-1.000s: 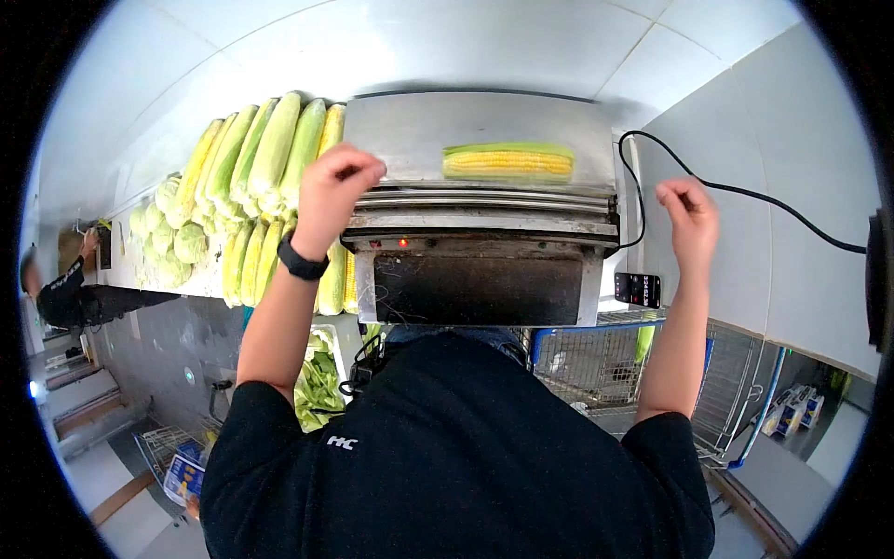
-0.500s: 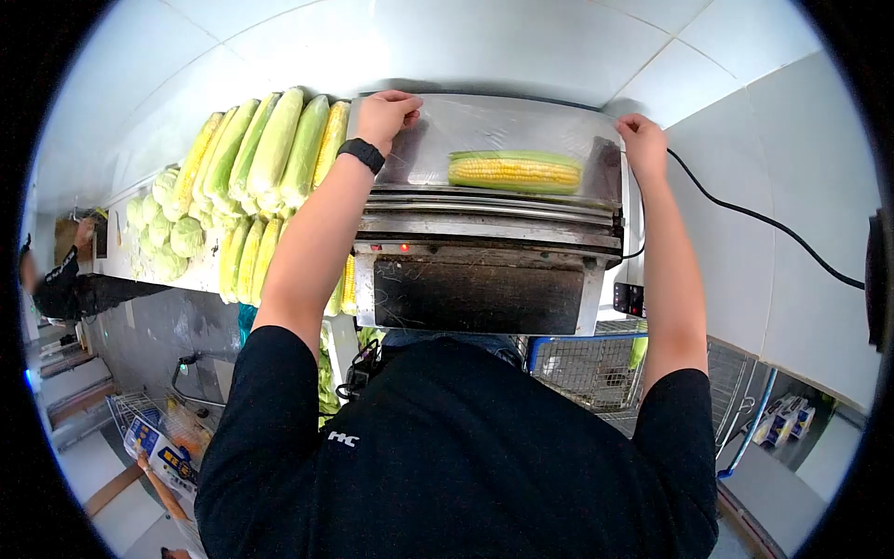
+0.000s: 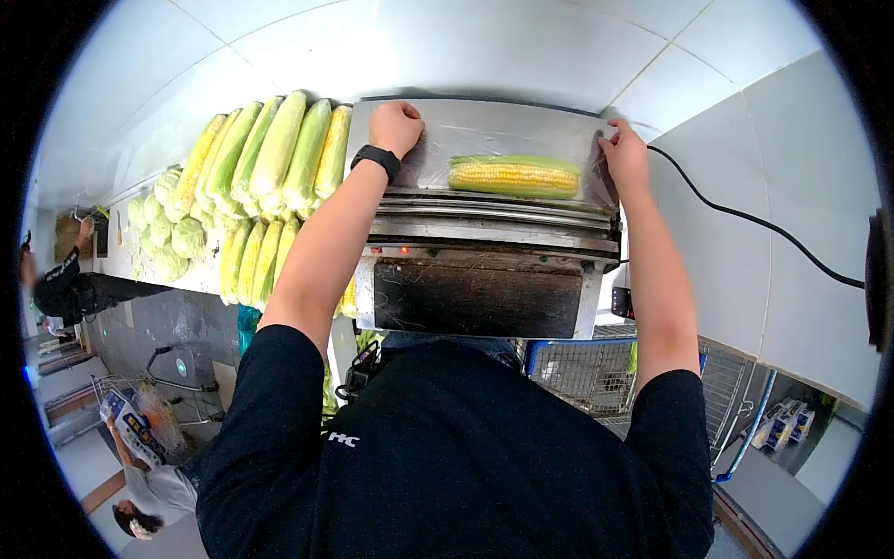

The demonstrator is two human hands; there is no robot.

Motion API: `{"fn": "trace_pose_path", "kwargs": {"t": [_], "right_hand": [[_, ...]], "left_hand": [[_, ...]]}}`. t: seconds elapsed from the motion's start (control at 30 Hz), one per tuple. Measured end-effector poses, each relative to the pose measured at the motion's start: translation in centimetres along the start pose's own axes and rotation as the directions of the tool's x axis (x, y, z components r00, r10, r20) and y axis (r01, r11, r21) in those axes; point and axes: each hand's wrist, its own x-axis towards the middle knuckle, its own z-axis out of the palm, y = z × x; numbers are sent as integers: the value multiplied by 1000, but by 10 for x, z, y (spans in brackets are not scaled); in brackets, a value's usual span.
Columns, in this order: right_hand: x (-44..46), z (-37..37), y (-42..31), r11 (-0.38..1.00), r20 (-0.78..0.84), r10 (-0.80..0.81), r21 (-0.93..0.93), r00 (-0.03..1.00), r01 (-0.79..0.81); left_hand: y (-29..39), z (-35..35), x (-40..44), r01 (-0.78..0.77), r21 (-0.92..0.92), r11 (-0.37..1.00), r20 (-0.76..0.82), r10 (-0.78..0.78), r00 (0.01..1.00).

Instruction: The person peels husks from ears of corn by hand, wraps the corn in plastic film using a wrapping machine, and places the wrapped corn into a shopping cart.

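Note:
An ear of corn (image 3: 515,178) with part of its green husk lies crosswise on the metal top of a film-wrapping machine (image 3: 480,296). Clear plastic film (image 3: 503,129) spreads over and behind the ear. My left hand (image 3: 397,127), with a black band at the wrist, has its fingers closed on the film's left side. At the right side my right hand (image 3: 627,154) pinches the film, its thumb and finger near the corner. Both hands are apart from the corn.
Wrapped corn ears (image 3: 279,154) are stacked left of the machine, beside round green vegetables (image 3: 168,224). A black cable (image 3: 764,219) runs along the right wall. Below stands a wire cart (image 3: 587,373). At lower left, a person (image 3: 158,489) is beside another cart.
Both hands have drawn the film a little toward me and inward, my left hand shifting right. The corn stays nearly in place. At lower left, the person with the cart has come further into view.

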Motion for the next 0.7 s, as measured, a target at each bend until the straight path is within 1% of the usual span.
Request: {"fn": "trace_pose_path", "kwargs": {"t": [0.03,0.07,0.1,0.17,0.2,0.27,0.3,0.37,0.4,0.43,0.47,0.5,0.53,0.57,0.6,0.63,0.7], "right_hand": [[0,-2,0,999,2,37,18,999,-37],[-1,-4,-1,997,4,74,35,997,-74],[-2,-4,0,997,1,74,36,997,-74],[-4,-3,9,988,33,140,67,990,-142],[-3,-3,13,988,29,138,69,990,-140],[0,-5,21,963,56,239,110,969,-244],[1,-7,26,964,53,237,112,970,-242],[0,-16,24,935,-9,322,160,947,-317],[-2,-19,22,936,-15,319,164,948,-312],[-8,-28,4,962,-71,215,188,974,-199],[-14,-36,-14,976,-130,110,204,985,-82],[-23,-41,-30,976,-30,-3,218,1000,10],[-35,-43,-45,966,71,-115,241,991,95],[-43,-40,-58,938,125,-313,192,941,287],[-50,-37,-70,870,185,-491,154,851,469],[-56,-34,-80,873,182,-487,151,854,465],[-61,-30,-96,812,332,-557,26,761,583]], "left_hand": [[-1,2,-1,-96,126,987,-95,109,990],[-2,4,-2,-177,257,950,-175,226,958],[-3,4,-1,-180,258,949,-176,229,957],[-2,1,0,-156,268,951,-165,205,965],[-2,0,0,-158,269,950,-168,208,964],[-1,-2,-1,-173,315,933,-141,226,964],[-1,-3,-2,-175,315,933,-144,229,963],[3,-6,-3,-182,318,931,-157,241,958],[5,-5,-5,-186,318,930,-162,246,956],[14,-2,-12,-302,312,901,-262,387,884],[25,3,-20,-413,317,854,-358,511,782],[37,9,-31,-521,241,819,-234,570,788],[49,16,-46,-610,148,779,-108,625,773],[70,17,-69,-633,201,748,102,626,773],[87,18,-90,-664,244,707,309,592,744],[89,26,-101,-668,242,704,313,595,740],[85,42,-110,-716,336,612,426,579,695]]}}
